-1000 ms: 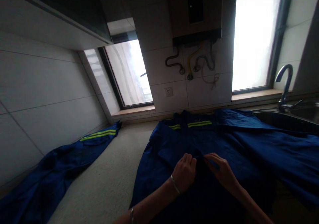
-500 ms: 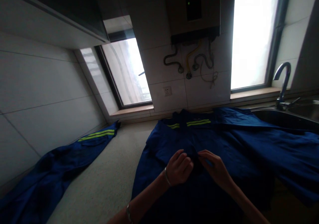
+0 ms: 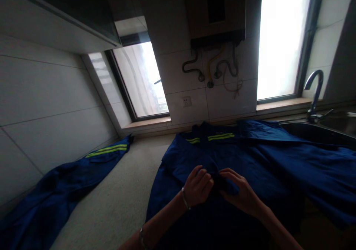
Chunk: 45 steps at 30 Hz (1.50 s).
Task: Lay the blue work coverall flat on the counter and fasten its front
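A dark blue work jacket (image 3: 258, 168) with yellow-green chest stripes lies spread on the counter, its collar toward the wall. My left hand (image 3: 198, 187) is closed on the front of the jacket near its middle, fingers curled round the cloth. Just to the right, my right hand (image 3: 240, 190) has its thumb and fingers parted, the fingertips at the same part of the jacket front. Dim light hides the detail of the cloth between the hands. Another blue garment (image 3: 63, 183) with matching stripes lies along the left wall.
Pale countertop (image 3: 122, 183) shows between the two garments. A sink (image 3: 297, 131) with a tall faucet (image 3: 314, 94) stands at the right; one sleeve reaches in front of it. Above are a wall-mounted heater (image 3: 217, 16) with pipes, a socket (image 3: 186, 101) and two windows.
My right thumb has moved away from the fingertips, loosening the pinch on the cloth. My left hand stays closed on the jacket. The green light on the heater has gone dark.
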Motion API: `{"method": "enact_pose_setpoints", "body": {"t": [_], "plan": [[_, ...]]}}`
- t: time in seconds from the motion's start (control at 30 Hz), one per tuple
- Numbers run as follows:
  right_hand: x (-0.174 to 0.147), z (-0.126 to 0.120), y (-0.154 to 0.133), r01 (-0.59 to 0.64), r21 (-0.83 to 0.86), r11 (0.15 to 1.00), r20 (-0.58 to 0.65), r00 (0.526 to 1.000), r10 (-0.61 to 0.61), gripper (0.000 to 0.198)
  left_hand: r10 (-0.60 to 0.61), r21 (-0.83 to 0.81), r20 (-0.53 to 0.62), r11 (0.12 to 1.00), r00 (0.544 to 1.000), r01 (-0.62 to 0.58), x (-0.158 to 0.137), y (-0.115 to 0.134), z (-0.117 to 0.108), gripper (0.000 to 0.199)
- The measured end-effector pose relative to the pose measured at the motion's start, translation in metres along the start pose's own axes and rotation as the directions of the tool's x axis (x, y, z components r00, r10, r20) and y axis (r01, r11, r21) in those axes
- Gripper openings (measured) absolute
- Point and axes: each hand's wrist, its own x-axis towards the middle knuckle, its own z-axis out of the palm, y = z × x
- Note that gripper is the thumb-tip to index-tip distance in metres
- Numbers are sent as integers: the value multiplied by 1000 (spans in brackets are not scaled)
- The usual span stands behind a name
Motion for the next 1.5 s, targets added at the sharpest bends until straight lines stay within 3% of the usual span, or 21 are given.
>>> {"method": "enact_pose_setpoints", "body": {"t": [0.17,0.3,0.6,1.07,1.37,1.5], "plan": [[1,5,7,26,-26,999,-66,997,-27,21,-117,71,126,992,985,108,5,6,5,31],[3,5,9,84,-78,993,-45,995,-88,22,-99,51,225,995,969,90,5,8,12,28],[-1,4,7,134,-116,984,60,990,-128,26,37,-108,266,994,963,-8,-3,-3,17,11],[-9,0,4,103,-108,989,178,981,-83,22,121,-230,298,972,947,-52,-8,-1,21,13],[-10,0,7,90,-131,987,190,980,-64,22,122,-290,400,957,908,-2,-2,0,18,10],[-11,-8,8,86,-174,981,99,993,-70,36,21,-249,467,962,884,108,6,-9,4,15]]}}
